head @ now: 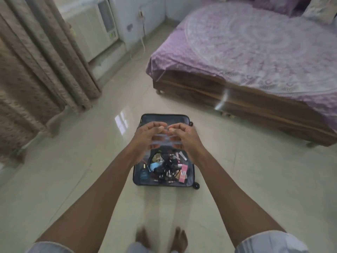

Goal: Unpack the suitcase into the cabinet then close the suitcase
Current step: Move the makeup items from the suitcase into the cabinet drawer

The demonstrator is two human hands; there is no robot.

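Pinching the top edge of a clear pouch (165, 161), the curled fingers (158, 127) of the left hand (145, 136) and the right hand (184, 135) hold it up between them, thumbs nearly meeting. Small cosmetics fill the pouch, which hangs over the open dark suitcase (164, 117) on the pale tiled floor (237, 170). A purple-covered bed (255, 52) lies at two o'clock, patterned curtains (36, 61) at ten o'clock; no cabinet shows

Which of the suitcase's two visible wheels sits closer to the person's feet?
The black wheel at the suitcase corner by the pink packet. The other wheel is at the far corner, beyond the right hand.
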